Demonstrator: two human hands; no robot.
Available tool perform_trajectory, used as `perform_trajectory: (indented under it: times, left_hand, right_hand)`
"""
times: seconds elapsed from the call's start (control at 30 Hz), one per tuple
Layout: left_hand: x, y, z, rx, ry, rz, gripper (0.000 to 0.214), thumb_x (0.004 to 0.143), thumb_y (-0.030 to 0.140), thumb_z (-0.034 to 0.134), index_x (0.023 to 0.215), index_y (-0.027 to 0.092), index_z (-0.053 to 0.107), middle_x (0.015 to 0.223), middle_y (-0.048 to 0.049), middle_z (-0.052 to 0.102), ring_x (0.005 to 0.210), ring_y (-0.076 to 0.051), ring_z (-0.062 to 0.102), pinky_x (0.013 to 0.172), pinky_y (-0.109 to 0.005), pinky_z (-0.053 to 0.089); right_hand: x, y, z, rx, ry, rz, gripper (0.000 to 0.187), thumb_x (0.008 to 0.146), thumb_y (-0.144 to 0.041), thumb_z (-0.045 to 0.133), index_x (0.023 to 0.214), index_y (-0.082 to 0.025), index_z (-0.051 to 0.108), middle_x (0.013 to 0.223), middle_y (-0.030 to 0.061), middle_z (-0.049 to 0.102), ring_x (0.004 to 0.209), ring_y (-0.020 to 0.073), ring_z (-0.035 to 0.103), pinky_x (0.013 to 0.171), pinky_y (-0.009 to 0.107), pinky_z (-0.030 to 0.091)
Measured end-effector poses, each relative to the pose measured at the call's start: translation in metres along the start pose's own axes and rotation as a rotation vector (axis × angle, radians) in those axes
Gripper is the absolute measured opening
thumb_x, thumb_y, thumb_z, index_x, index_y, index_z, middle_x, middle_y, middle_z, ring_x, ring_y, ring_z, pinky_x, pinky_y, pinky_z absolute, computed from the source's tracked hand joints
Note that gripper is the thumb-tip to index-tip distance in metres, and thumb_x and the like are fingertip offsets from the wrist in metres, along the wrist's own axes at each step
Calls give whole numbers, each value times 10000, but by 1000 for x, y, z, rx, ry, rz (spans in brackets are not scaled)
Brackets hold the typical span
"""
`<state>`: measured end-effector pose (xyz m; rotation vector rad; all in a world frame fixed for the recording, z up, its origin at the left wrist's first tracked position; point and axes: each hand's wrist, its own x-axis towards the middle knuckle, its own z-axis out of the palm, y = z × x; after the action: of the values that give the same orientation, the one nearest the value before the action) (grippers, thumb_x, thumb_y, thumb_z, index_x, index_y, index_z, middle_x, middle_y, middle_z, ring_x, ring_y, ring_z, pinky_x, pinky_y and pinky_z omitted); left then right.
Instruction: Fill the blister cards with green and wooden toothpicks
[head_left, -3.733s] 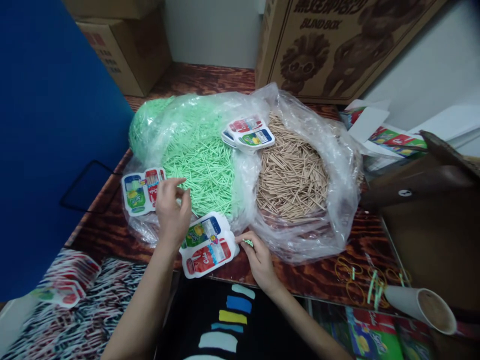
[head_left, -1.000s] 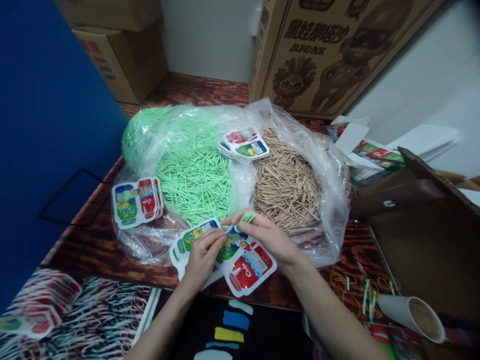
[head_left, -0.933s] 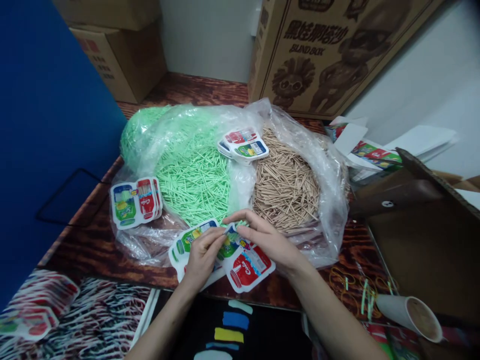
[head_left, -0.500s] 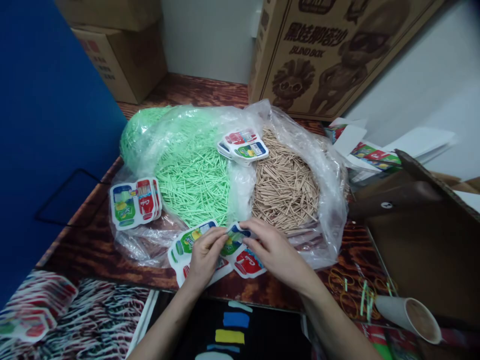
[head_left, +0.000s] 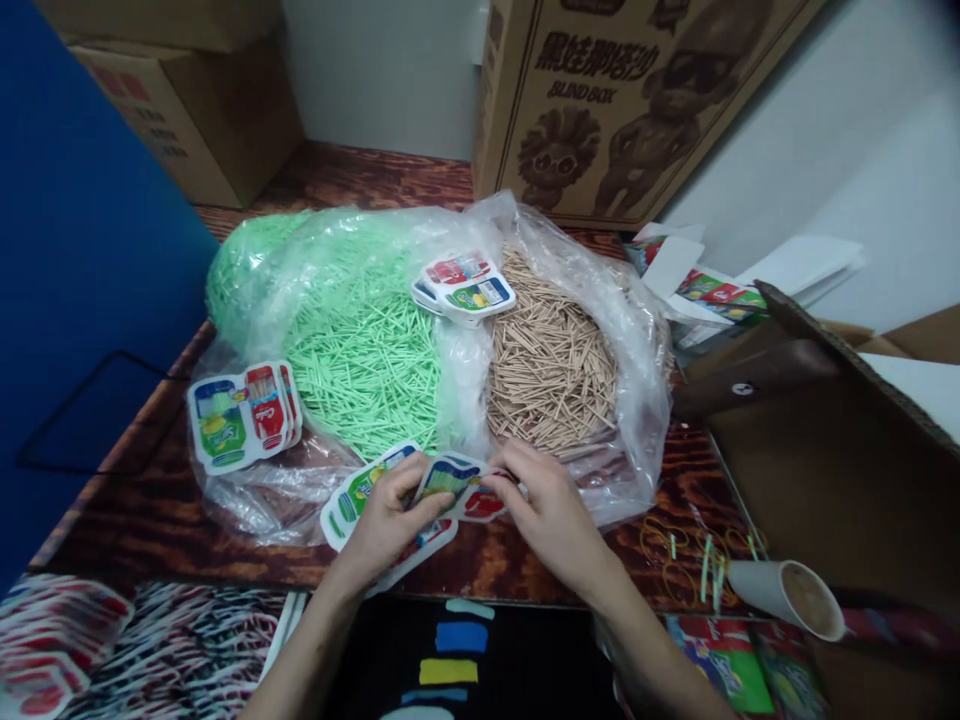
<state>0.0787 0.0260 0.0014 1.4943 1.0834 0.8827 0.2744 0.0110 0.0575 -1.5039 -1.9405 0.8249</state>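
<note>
- While both hands meet near the front edge of the table (head_left: 150, 510), the left hand (head_left: 382, 520) has its thumb and fingers closed on the left end of a printed pack (head_left: 456, 480). The right hand (head_left: 553, 512) pinches the right end, so the pack hangs between them just above the wood.
- Under the left hand lies a stack of packs (head_left: 346, 500), partly covered by the fingers.
- Just beyond the left hand is a heap of green sticks (head_left: 367, 350). Just beyond the right hand is a heap of tan sticks (head_left: 551, 365). Both sit in clear plastic bags (head_left: 637, 330) whose near folds bulge close to the fingertips.
- Further beyond both hands, two empty trays (head_left: 465, 285) rest where the heaps meet.
- Left of the left hand, a fan of filled packs (head_left: 240, 415) lies on the plastic.
- Right of the right hand lie rubber bands (head_left: 667, 545), a paper cup (head_left: 787, 595) on its side, and an open brown carton (head_left: 825, 460).
- A printed cardboard box (head_left: 615, 100) stands well beyond the heaps.
</note>
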Motion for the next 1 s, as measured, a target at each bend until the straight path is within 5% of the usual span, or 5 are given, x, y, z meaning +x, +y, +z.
perform_trajectory:
  times: [0.27,0.47,0.57,0.73,1.0]
  left_hand:
    - [-8,-1,11,-266,-257,-222,310,690,325,747,942,155,684,823,-32,676,760,-182,601,708,-264,483]
    - [-6,-3,27,-119,-164,-230,242,829,358,597,717,149,645,660,13,615,628,-134,537,624,-229,442]
    - [-5,0,29,-87,-121,-206,233,846,352,577,740,155,641,706,1,635,675,-149,550,666,-245,456]
    - [-8,0,44,-133,-90,-228,223,761,312,680,925,160,676,822,-16,686,769,-179,594,730,-268,475]
    - [-10,-1,53,-145,-32,-246,178,765,326,670,762,148,673,689,14,639,637,-137,537,611,-229,438]
  right_hand:
    - [-18,6,10,26,78,-5,230,914,-246,531,691,-193,534,703,-4,553,685,142,518,633,265,350]
    - [-20,16,4,10,83,-3,258,910,-303,544,679,-195,499,700,-2,526,679,146,495,616,265,339]
    - [-22,21,1,-10,52,-15,223,917,-257,526,703,-198,500,728,7,536,709,156,501,628,271,345]
    - [-23,24,11,-53,230,-17,359,891,-336,568,585,-206,433,613,-3,473,620,155,449,572,287,310]
    - [-29,27,24,-35,302,-26,372,888,-335,574,573,-208,423,596,-5,455,606,148,424,571,294,306]
